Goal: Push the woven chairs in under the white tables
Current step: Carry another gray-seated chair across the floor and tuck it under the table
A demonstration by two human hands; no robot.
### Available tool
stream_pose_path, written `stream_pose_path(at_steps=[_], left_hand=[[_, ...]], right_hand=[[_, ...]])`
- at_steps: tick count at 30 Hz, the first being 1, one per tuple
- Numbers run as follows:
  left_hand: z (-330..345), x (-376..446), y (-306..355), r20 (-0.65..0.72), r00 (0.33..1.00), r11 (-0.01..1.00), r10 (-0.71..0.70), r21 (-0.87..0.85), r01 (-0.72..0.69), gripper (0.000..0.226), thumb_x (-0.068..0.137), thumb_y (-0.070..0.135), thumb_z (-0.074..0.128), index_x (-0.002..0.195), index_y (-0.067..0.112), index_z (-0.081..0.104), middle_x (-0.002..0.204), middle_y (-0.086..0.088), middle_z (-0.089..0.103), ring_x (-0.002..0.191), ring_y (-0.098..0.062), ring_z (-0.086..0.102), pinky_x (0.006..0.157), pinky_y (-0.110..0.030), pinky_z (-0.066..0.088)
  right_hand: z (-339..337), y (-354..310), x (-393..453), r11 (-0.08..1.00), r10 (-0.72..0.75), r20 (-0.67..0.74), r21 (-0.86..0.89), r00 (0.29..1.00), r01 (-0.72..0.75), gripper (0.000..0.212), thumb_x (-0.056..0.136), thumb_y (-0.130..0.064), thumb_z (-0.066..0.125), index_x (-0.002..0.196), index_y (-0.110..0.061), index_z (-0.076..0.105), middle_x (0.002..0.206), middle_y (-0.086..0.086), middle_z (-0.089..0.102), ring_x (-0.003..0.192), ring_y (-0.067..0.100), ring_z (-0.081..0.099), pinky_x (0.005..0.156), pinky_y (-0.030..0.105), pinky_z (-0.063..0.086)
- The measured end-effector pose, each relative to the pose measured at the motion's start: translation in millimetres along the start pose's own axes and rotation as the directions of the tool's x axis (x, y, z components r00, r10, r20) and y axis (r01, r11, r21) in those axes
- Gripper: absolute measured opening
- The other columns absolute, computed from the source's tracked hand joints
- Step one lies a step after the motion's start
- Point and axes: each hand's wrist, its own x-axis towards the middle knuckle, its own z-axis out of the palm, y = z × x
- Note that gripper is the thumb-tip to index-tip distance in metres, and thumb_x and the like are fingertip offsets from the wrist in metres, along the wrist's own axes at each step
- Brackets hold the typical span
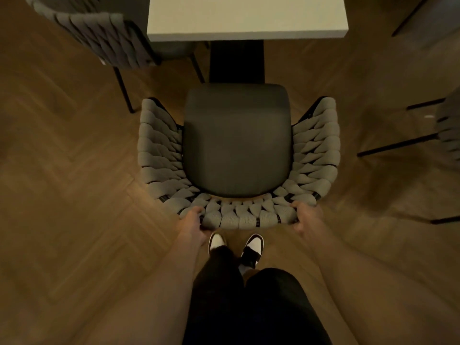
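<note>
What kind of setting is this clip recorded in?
Probably a cafe or restaurant dining room, though a home dining area is possible. A square white table on a dark pedestal faces the grey woven-back chair held by both hands, more matching chairs stand around, and the floor is herringbone wood.

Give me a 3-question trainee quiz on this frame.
1. True or false: the chair seat is already under the table.
2. What does the left hand grip? A) table edge B) chair back C) chair leg
3. Fill in: the right hand holds the chair's ____.

Key: 1 false, the seat lies short of the table edge; 2 B; 3 back.
</note>
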Motion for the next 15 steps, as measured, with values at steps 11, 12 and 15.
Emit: stream_pose_path(at_steps=[11, 12, 15], left_hand=[[77, 21, 51, 0.067, 0.997, 0.999, -0.043, -0.020, 0.044, 0.044, 0.090, 0.011, 0.066, 0.131, 0.008, 0.050, 0.119, -0.021, 0.063, 0.103, -0.039, 0.067, 0.091, -0.061, 0.054], [81, 21, 53, 0.070, 0.996, 0.998, -0.049, -0.026, 0.051, 0.039, 0.092, 0.012, 0.065, 0.128, 0.007, 0.050, 0.117, -0.021, 0.063, 0.103, -0.038, 0.067, 0.093, -0.060, 0.053], [96, 22, 59, 0.096, 0.994, 0.998, -0.057, -0.029, 0.060, 0.031, 0.095, 0.013, 0.063, 0.123, 0.009, 0.050, 0.117, -0.020, 0.063, 0.105, -0.037, 0.066, 0.097, -0.059, 0.051]], right_hand=[[38, -84, 36, 0.999, -0.037, -0.036, -0.035, 0.999, 0.036, 0.055, 0.088, -0.002, 0.070, 0.138, -0.014, 0.050, 0.130, 0.014, 0.061, 0.115, 0.035, 0.062, 0.096, 0.055, 0.054], [40, -88, 38, 0.999, -0.039, -0.027, -0.022, 0.999, 0.039, 0.056, 0.088, 0.000, 0.069, 0.139, -0.014, 0.050, 0.130, 0.014, 0.061, 0.116, 0.034, 0.061, 0.096, 0.055, 0.053], [45, -100, 44, 0.999, -0.037, -0.014, 0.014, 0.999, 0.038, 0.056, 0.087, 0.004, 0.068, 0.137, -0.016, 0.052, 0.128, 0.013, 0.061, 0.115, 0.034, 0.061, 0.096, 0.054, 0.053]])
